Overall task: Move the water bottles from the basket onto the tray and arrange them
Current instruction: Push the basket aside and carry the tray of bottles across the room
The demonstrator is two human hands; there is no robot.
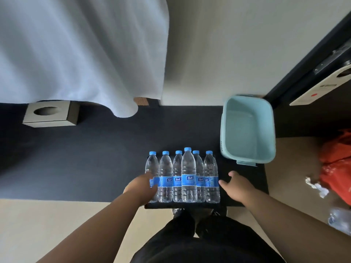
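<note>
Several clear water bottles [189,177] with blue caps and blue labels stand upright, close together, on a black tray [182,205] at the near edge of a dark table. My left hand [141,188] is against the leftmost bottle [152,166], its fingers wrapped around the label area. Just right of the rightmost bottle [211,177] my right hand [236,186] hovers with relaxed, spread fingers, touching nothing. The light blue basket [247,130] stands behind the tray to the right and looks empty.
A square tissue box [50,114] sits at the table's far left, under a hanging white curtain [76,50]. An orange plastic bag [338,164] and crumpled wrappers lie on the floor at right. My dark trousers show below the tray.
</note>
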